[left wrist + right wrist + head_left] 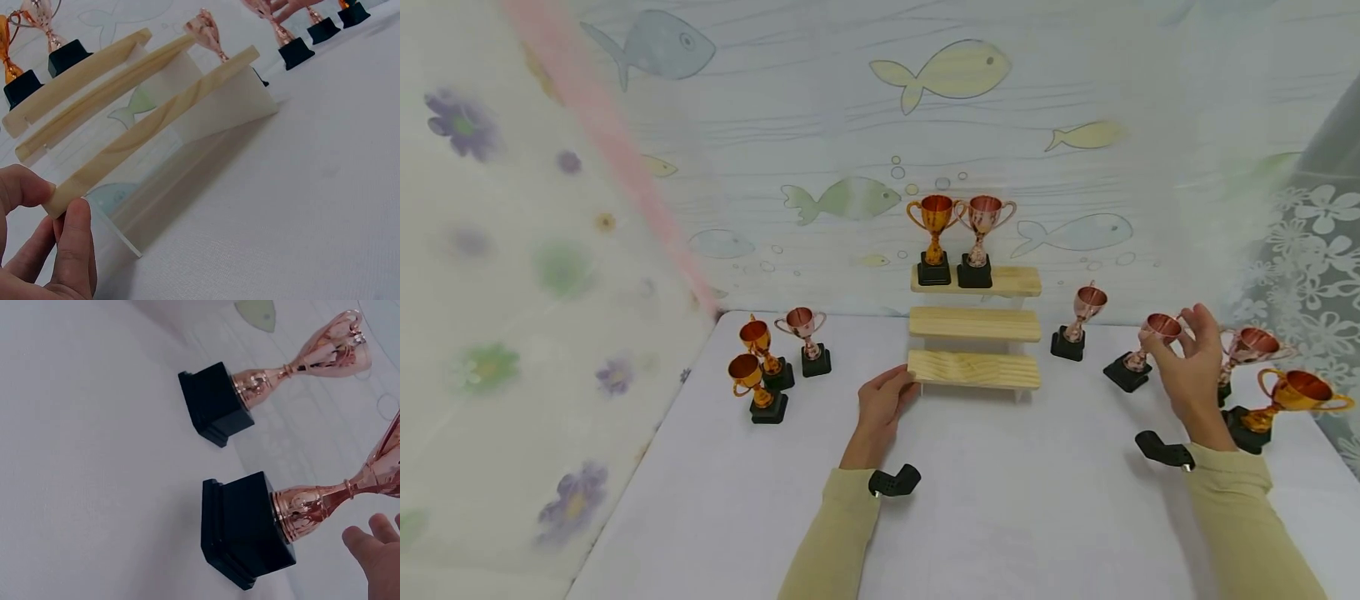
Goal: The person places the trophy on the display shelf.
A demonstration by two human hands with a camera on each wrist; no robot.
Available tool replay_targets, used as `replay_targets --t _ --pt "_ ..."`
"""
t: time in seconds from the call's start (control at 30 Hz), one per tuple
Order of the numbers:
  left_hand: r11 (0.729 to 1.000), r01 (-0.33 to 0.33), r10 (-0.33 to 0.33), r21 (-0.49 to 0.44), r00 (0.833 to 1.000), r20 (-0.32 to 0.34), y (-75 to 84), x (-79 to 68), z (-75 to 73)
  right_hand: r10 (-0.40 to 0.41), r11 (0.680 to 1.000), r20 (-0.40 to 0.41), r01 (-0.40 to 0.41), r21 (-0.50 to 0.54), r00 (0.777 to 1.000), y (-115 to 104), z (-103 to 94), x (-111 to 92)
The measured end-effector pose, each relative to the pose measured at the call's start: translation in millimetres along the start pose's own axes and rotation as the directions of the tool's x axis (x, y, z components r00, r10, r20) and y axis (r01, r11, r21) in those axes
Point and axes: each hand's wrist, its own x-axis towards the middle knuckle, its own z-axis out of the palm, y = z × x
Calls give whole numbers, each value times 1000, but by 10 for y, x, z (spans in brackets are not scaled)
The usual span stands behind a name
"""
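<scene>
My left hand [882, 408] pinches the left end of the lowest board of a three-tier wooden display stand [973, 370], thumb on top and fingers beneath. At the right, my right hand [1191, 367] has its thumb and fingers about the cup of a rose-gold trophy [1129, 372] with a black square base. In the right wrist view, only some fingertips [356, 540] show beside that trophy [250, 525], and its cup runs out of frame. Another rose-gold trophy [1068, 342] stands to its left. On the top board are a gold trophy [935, 268] and a rose-gold trophy [975, 271].
Two gold trophies [768, 407] and a rose-gold trophy [816, 360] stand on the white table [715, 517] at left. Beyond my right hand are another rose-gold trophy [1255, 343] and a gold trophy [1303, 390]. A fish-patterned curtain [820, 125] hangs behind the stand.
</scene>
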Motion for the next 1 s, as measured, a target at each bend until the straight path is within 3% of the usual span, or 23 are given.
replay_targets --t 0.1,0.23,0.37,0.43,0.73,1.0 --pt "1000 -4 4 1 1000 5 -9 11 -8 10 999 53 -12 45 999 36 -9 -6" --pt "1000 -2 2 3 1000 8 -12 19 -14 -50 992 110 36 124 993 77 -25 -41" --pt "1000 -3 4 -2 1000 10 -13 23 -18 -124 952 114 86 293 986 115 -23 -76" --pt "1000 -6 6 -8 1000 11 -18 27 -18 -152 938 110 108 330 982 123 -34 -85" --pt "1000 -18 18 -2 1000 11 -25 29 -28 -126 980 72 113 165 989 129 -105 -86" --pt "1000 -10 10 -6 1000 15 -21 24 -15 -148 989 42 147 34 988 113 -115 -107"
